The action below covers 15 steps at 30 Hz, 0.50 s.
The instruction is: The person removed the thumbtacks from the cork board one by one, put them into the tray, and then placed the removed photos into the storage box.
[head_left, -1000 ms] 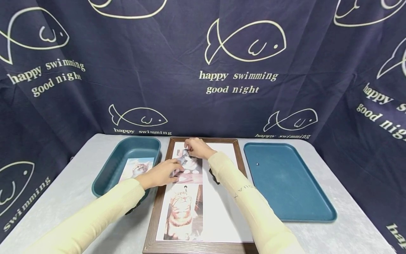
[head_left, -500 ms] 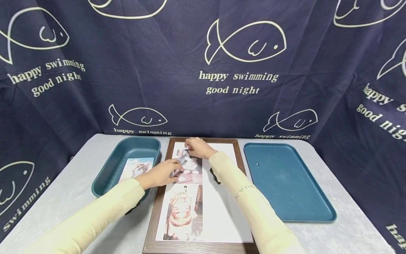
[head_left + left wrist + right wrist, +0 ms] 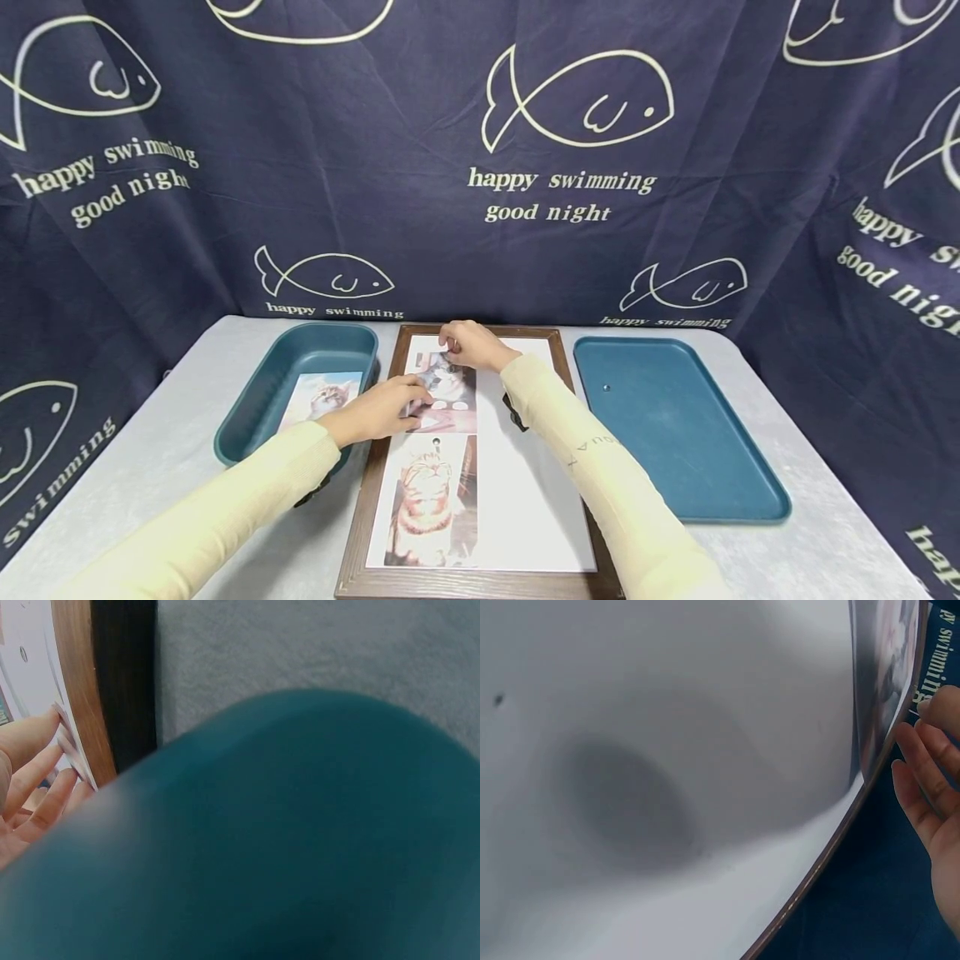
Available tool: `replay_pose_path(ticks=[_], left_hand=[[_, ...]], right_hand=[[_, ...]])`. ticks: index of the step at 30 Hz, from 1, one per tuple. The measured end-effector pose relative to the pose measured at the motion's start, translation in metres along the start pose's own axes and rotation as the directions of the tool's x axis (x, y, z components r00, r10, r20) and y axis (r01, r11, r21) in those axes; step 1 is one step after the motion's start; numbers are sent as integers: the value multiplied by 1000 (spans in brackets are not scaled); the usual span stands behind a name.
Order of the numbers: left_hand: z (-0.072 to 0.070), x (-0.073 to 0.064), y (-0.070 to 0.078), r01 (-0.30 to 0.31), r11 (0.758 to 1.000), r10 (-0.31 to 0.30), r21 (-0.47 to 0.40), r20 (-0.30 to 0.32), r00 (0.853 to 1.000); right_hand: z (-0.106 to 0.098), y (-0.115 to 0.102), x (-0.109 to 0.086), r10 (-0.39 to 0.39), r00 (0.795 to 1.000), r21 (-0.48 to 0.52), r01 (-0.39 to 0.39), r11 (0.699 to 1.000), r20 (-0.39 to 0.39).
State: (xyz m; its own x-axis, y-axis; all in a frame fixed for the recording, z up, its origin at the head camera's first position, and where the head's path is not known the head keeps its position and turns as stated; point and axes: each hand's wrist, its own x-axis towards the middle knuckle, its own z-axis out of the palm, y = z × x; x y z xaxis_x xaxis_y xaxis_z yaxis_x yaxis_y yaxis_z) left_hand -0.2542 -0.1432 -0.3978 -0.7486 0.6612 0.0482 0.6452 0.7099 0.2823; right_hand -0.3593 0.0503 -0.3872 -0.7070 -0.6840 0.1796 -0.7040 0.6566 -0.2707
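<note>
A photo print of a grey and white cat (image 3: 450, 387) lies on the upper left of a white board (image 3: 525, 475) with a brown wooden frame. My left hand (image 3: 382, 408) rests at this print's left side, and the left wrist view shows its relaxed fingers (image 3: 49, 806) against the print's edge. By the print's top edge is my right hand (image 3: 476, 344), its fingers (image 3: 924, 769) loosely bent with nothing visible between them in the right wrist view. Below lies a print of an orange tabby cat (image 3: 427, 517), with a small round magnet-like piece (image 3: 437, 445) near its top.
Left of the board stands a deep blue-green bin (image 3: 258, 417), with a kitten print (image 3: 322, 396) inside. A flat tray (image 3: 675, 425) of the same colour lies on the right, with a small shiny round piece (image 3: 607, 387) on it. A dark fish-patterned curtain (image 3: 420, 167) hangs behind.
My right hand has shifted slightly up and to the right, showing more of the grey cat's face. The left hand stays at the print's side.
</note>
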Motion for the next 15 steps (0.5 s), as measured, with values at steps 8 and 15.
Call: replay_pose_path(ticks=[8,15], left_hand=[[0,0,1,2,1000,-2,-10,5,1000],[0,-1,2,-8,1000,8,0,-5,1000]], right_hand=[[-7,3,-8,11,999,28,-12,1000,33],[-12,8,-20,-54,998,31,53,998,16]])
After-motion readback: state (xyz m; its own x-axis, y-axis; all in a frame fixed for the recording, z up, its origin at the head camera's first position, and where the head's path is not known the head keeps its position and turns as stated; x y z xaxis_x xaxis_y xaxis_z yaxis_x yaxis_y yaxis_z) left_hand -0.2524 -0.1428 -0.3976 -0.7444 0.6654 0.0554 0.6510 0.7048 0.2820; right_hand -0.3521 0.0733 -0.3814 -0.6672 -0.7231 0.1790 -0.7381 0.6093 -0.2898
